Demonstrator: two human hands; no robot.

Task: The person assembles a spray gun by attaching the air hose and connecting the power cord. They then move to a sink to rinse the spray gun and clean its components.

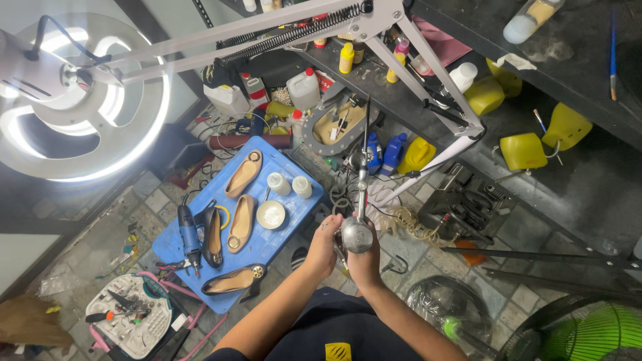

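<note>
From the head camera, both bare hands meet low in the middle of the view around a rounded, dull grey metal tool head (pixel 356 234) that tops a slim metal shaft rising straight up from it. The left hand (pixel 324 246) wraps the left side of that head, its grip clamped on the metal with the fingers curled over; the right hand (pixel 366 262) cups it from below and behind, but its fingers are hidden by the metal, so I cannot tell how tightly they shut. Just left of the hands lies a flat blue tabletop (pixel 289 228), matte and scuffed, carrying tan leather pumps (pixel 243 174) with smooth pointed toes, a glossy black pump (pixel 212 237), a blue rotary power tool (pixel 188 234), a round shallow tin of pale paste (pixel 271 214) and two small white lidded jars (pixel 278 183). Under it, a white plastic tray (pixel 130 317) holds assorted hand tools. Upper left, a bright ring lamp (pixel 100 100) on a white spring arm glares. Yellow plastic bottles (pixel 523 151) sit to the right on a dark shelf, and a green fan (pixel 588 334) with a wire guard fills the lower right corner above grey stone floor tiles.
</note>
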